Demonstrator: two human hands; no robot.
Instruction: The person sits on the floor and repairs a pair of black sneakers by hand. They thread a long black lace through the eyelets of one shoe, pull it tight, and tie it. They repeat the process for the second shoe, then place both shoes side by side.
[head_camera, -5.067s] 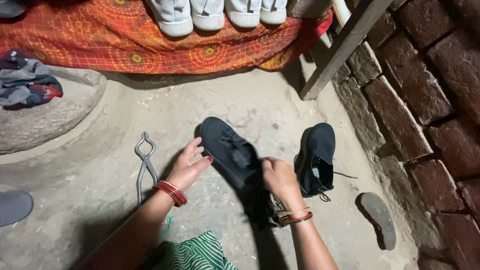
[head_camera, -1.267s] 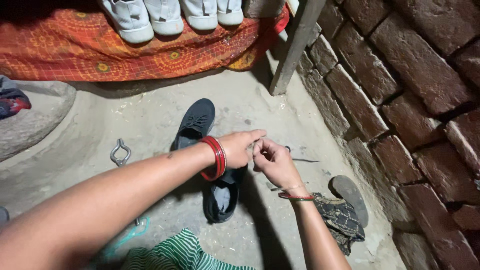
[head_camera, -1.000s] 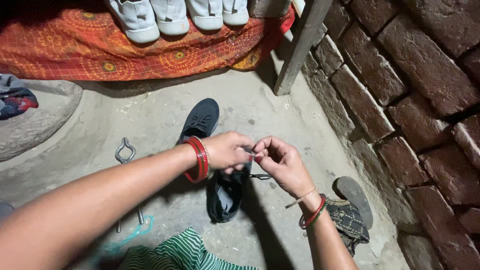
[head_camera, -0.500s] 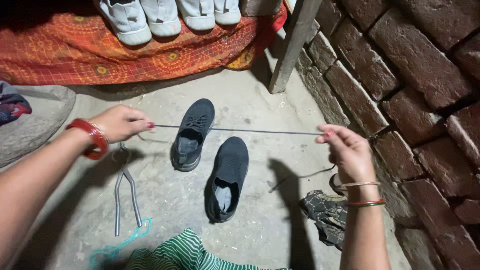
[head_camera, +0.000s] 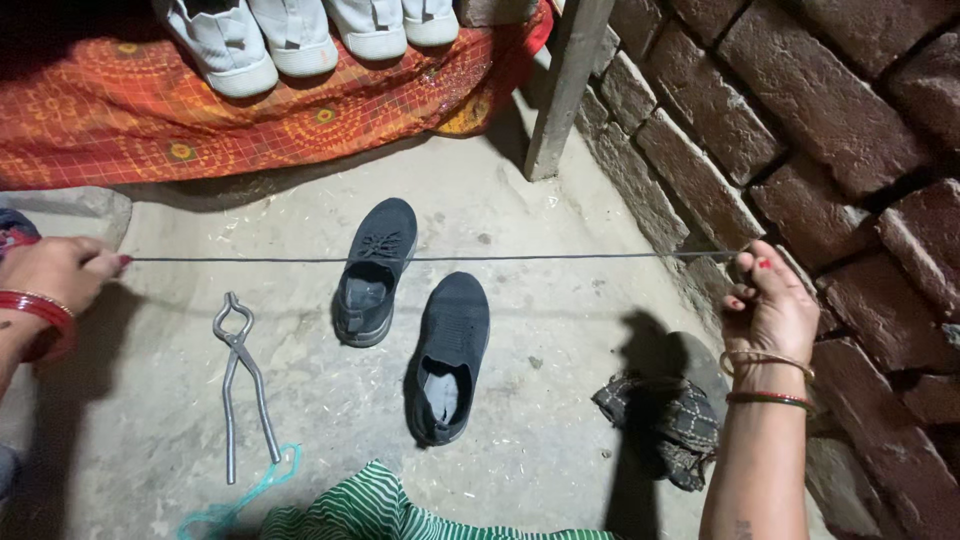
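Concrete floor (head_camera: 560, 400); hands stretch shoelace (head_camera: 430, 258).

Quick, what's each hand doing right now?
Left hand: fingers pinched shut on one end of the shoelace.
Right hand: fingers pinched shut on the other end, lace pulled taut.

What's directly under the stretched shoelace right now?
The shoelace, held taut between the left hand and right hand, crosses above the laced dark shoe and bare concrete floor. The shoe's interior is too dark to see.

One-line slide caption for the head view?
Left hand and right hand stretch a dark shoelace taut above two dark shoes.
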